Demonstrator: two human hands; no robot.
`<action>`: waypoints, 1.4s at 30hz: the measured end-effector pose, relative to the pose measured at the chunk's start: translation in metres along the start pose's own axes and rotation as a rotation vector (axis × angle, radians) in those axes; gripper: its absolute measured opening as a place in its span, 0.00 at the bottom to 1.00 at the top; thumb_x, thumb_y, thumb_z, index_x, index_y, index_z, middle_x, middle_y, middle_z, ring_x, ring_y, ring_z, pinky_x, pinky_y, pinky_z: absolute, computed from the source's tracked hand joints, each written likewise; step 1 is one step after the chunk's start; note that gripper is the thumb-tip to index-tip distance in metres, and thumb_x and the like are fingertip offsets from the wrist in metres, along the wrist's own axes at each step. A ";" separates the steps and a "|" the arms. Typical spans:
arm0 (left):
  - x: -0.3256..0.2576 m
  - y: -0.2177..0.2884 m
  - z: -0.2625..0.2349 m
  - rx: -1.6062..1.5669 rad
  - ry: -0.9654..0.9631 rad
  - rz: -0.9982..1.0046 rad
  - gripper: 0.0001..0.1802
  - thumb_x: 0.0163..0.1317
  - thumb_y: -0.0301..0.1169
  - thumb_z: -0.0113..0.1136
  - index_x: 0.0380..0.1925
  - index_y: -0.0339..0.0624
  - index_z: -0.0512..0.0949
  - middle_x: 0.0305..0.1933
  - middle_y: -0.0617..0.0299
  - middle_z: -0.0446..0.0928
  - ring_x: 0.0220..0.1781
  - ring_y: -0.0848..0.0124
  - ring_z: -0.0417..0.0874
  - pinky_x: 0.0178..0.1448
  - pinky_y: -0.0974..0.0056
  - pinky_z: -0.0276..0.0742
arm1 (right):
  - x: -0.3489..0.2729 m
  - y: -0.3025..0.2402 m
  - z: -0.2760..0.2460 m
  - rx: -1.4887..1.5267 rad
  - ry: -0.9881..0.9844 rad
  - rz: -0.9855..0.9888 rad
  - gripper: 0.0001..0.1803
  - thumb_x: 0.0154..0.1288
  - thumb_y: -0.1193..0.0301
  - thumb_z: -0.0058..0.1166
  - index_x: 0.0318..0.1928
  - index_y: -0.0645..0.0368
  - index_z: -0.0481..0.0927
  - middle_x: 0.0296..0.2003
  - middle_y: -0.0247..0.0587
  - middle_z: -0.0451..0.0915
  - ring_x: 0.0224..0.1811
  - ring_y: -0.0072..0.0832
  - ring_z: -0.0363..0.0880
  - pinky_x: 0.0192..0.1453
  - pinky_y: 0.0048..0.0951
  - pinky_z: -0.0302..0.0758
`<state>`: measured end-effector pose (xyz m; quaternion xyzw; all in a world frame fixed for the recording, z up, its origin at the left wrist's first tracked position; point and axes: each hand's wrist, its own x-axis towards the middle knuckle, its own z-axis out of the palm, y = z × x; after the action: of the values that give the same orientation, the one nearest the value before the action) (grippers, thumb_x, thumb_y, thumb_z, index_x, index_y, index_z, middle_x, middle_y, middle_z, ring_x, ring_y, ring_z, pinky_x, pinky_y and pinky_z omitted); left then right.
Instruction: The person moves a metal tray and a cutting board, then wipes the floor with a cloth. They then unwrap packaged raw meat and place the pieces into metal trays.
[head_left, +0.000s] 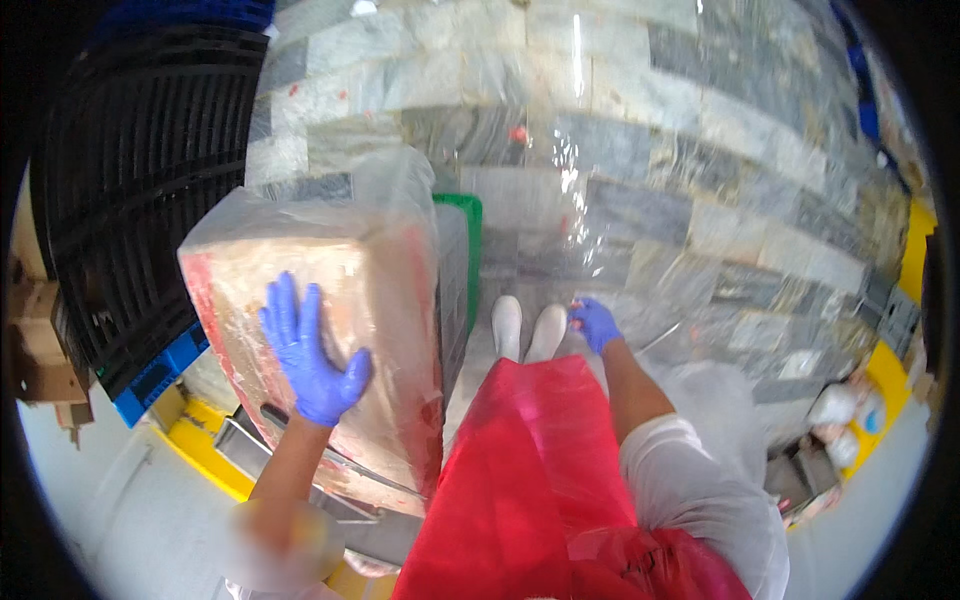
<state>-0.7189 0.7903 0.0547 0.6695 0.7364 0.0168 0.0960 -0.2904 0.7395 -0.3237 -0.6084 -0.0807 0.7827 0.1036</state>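
— Grey stone-look tiles (pixel 640 215) run across this floor, shining as if wet. Who's on it?

— Nearest us, a red apron (pixel 530 440), and just left of it the big one: a bulky tan block (pixel 345 310), smeared red, wrapped in clear plastic film (pixel 280 222). What it rests on is hidden.

— And the grip?

— Left hand (pixel 318 370), blue-gloved, is wide: palm down on the block's upper face, fingers spread, wrapped around nothing. Right hand (pixel 596 325) hangs well apart from it, fingers partly curled; I can't tell whether it holds anything.

— How would that block handle?

— Heavy, I'd judge by the bulk, and stiff, going by those squared edges. But the film looks slick and loose, so a flat palm could skid, and a pinch of plastic might tear.

— So where to take hold?

— Both hands, I'd say, under opposite lower edges, keeping it close to the body.

— Further out?

— White boots (pixel 525 330) beyond the apron, a green edge (pixel 473 260) beside the block's far right side, then black slatted pallets (pixel 150 190) off to the far left!
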 end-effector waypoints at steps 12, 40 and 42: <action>0.004 -0.003 -0.017 -0.181 -0.022 -0.128 0.44 0.47 0.54 0.66 0.65 0.53 0.67 0.73 0.48 0.56 0.75 0.44 0.51 0.74 0.36 0.38 | -0.074 -0.314 0.117 -0.129 -0.179 -0.162 0.10 0.64 0.63 0.59 0.36 0.56 0.76 0.24 0.33 0.74 0.23 0.23 0.71 0.24 0.22 0.66; 0.021 0.002 0.027 -0.114 0.142 -0.702 0.55 0.55 0.69 0.48 0.73 0.47 0.47 0.76 0.44 0.44 0.77 0.40 0.42 0.74 0.33 0.36 | 0.363 -0.316 0.149 -1.748 0.069 -0.596 0.11 0.61 0.65 0.52 0.41 0.52 0.84 0.39 0.52 0.83 0.42 0.46 0.83 0.48 0.41 0.77; 0.020 0.004 0.030 -0.128 0.121 -0.738 0.55 0.55 0.69 0.48 0.73 0.48 0.48 0.76 0.43 0.44 0.77 0.40 0.42 0.74 0.33 0.36 | 0.396 -0.304 0.150 -1.761 0.101 -0.593 0.12 0.62 0.64 0.53 0.42 0.53 0.83 0.39 0.52 0.83 0.43 0.46 0.82 0.48 0.42 0.76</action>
<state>-0.7118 0.8079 0.0237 0.3496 0.9298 0.0666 0.0937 -0.5110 1.1361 -0.5808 -0.4559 -0.7929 0.3535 -0.1963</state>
